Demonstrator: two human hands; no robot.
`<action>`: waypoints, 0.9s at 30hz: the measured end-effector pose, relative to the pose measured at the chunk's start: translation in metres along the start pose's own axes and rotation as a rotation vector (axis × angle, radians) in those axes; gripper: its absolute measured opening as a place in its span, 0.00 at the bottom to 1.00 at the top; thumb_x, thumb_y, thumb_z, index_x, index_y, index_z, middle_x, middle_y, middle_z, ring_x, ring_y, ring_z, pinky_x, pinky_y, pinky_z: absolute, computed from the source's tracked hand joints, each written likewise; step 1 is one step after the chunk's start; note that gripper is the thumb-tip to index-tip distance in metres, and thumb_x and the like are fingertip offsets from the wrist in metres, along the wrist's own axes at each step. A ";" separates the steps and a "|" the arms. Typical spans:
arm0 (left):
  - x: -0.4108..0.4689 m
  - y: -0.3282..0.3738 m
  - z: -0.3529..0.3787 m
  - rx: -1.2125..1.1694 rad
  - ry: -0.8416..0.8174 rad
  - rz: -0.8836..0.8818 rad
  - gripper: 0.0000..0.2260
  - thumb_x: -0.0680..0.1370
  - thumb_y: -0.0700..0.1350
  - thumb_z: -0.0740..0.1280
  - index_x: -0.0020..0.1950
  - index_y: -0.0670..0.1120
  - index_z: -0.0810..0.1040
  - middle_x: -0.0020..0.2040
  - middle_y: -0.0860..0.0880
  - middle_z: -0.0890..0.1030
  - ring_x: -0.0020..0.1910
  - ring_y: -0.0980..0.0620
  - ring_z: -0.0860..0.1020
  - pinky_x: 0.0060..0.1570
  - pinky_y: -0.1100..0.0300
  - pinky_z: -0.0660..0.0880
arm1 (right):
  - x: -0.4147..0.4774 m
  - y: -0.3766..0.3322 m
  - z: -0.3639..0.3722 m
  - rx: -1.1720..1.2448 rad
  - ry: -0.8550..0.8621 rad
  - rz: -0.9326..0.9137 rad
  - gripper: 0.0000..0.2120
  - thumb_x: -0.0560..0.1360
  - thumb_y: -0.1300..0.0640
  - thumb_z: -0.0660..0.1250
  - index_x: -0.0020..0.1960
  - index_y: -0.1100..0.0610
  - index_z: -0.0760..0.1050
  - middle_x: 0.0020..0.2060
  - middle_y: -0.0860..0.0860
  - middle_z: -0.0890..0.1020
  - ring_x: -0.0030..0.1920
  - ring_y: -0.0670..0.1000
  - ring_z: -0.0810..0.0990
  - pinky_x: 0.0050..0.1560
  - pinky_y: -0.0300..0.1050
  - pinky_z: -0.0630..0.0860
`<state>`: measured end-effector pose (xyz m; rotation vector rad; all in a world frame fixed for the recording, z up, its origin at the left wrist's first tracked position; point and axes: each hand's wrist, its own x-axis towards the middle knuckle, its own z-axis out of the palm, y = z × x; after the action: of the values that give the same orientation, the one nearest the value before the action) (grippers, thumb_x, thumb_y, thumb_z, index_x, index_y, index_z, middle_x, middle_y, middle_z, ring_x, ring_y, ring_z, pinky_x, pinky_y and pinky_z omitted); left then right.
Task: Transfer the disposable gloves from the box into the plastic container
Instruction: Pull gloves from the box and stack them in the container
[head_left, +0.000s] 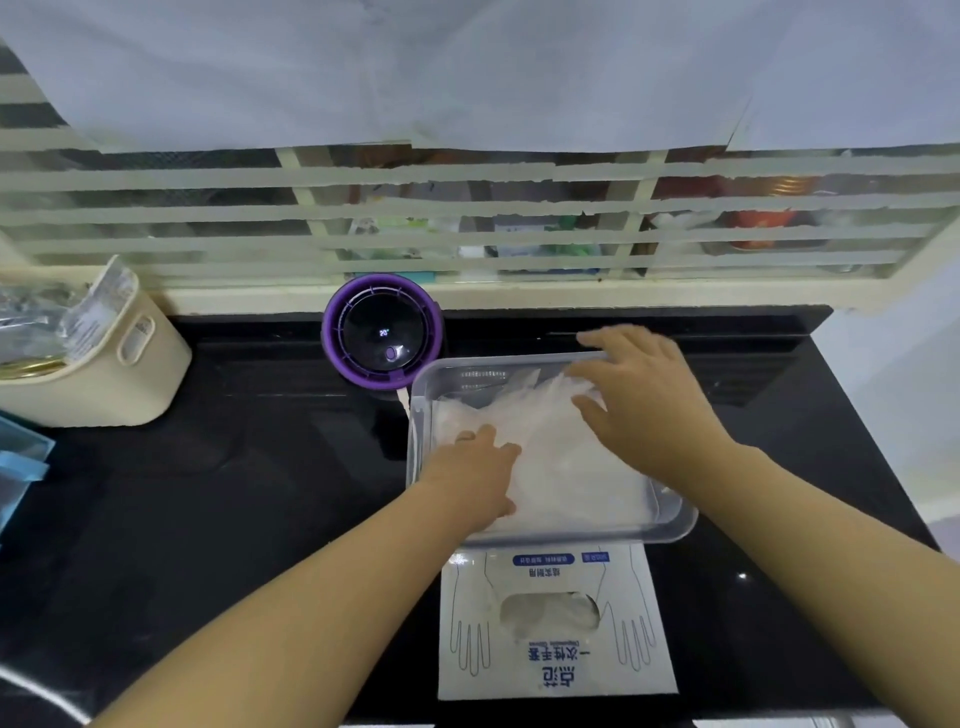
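Gloves (566, 467) in container (681, 519) — left hand (480, 475), right hand (641, 397) on top, fingers straight, pressing.

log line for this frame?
stage: gloves in container | left hand: flat on gloves | right hand: spread on gloves, far end | box: flat, near side of container

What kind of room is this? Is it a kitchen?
Probably a home kitchen. There is a shiny black countertop, a cream caddy stuffed with packets at the left, and what look like food packages on shelves behind the striped glass screen at the back.
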<state>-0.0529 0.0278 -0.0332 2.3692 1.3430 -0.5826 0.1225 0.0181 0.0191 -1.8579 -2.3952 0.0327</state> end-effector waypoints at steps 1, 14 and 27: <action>0.000 0.000 0.000 -0.006 -0.002 0.002 0.29 0.79 0.52 0.64 0.77 0.48 0.58 0.74 0.43 0.58 0.71 0.43 0.62 0.65 0.49 0.69 | 0.000 -0.005 -0.008 0.012 0.141 -0.034 0.12 0.75 0.58 0.68 0.58 0.54 0.79 0.62 0.53 0.77 0.62 0.57 0.73 0.63 0.56 0.68; 0.000 0.002 0.003 -0.011 0.008 -0.037 0.27 0.80 0.53 0.64 0.76 0.47 0.60 0.74 0.43 0.58 0.70 0.42 0.62 0.61 0.49 0.70 | -0.002 -0.020 0.059 0.092 -0.583 0.166 0.24 0.80 0.53 0.60 0.71 0.61 0.59 0.72 0.58 0.58 0.60 0.57 0.74 0.59 0.46 0.71; 0.028 0.006 0.016 -0.079 -0.021 -0.251 0.27 0.76 0.38 0.67 0.72 0.42 0.60 0.69 0.41 0.60 0.66 0.42 0.65 0.54 0.53 0.70 | 0.009 -0.006 0.097 0.234 -0.786 0.385 0.36 0.78 0.53 0.62 0.77 0.58 0.45 0.74 0.56 0.44 0.73 0.59 0.48 0.70 0.48 0.58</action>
<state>-0.0373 0.0370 -0.0603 2.1427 1.6356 -0.6080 0.1048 0.0298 -0.0762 -2.4511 -2.1962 1.2186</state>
